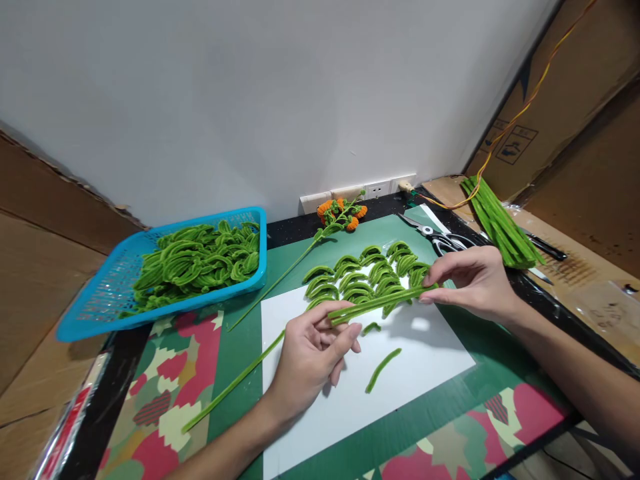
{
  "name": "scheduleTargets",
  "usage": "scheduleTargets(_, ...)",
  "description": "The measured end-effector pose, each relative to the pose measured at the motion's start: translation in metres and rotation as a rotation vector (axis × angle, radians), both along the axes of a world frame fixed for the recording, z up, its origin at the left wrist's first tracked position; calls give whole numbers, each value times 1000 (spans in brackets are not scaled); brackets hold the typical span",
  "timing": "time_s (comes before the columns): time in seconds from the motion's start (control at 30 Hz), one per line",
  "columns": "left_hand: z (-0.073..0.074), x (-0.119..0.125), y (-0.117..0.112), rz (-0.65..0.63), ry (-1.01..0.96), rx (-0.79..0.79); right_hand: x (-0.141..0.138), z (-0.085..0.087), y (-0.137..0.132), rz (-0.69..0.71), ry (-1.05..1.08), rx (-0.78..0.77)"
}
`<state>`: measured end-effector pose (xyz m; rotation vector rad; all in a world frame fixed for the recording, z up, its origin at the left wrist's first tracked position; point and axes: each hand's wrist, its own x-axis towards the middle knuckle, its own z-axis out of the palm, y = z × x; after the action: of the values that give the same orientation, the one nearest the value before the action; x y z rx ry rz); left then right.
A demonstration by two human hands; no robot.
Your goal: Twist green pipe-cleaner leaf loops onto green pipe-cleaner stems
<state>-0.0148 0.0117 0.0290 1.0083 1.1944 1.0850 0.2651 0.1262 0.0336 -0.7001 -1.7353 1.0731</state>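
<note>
My left hand pinches one end of a folded green pipe cleaner, and my right hand pinches its other end. The piece is held just above a white sheet. Behind it lie several bent green leaf shapes in rows on the sheet. Two short green offcuts lie on the paper below my hands.
A blue basket of bent green pieces stands at the left. A long green stem lies across the mat. An orange pipe-cleaner flower, scissors and a bundle of straight green pipe cleaners lie at the back right.
</note>
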Motion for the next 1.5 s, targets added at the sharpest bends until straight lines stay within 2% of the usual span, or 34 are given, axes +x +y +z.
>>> scheduleTargets(0.23,6,3,2,17,29,-15,-1,1,-1,98,-71,-11)
scheduleTargets(0.43,5,1,2,-24,26,-1,-1,3,-3,210,-112,-123)
scheduleTargets(0.67,11,1,-1,-63,29,8,-3,8,-1,319,-162,24)
scheduleTargets(1.3,7,-1,0,-96,-24,-12,2,5,3,257,-128,15)
scheduleTargets(1.5,6,-1,1,-92,-44,-30,1,4,3,283,-121,-12)
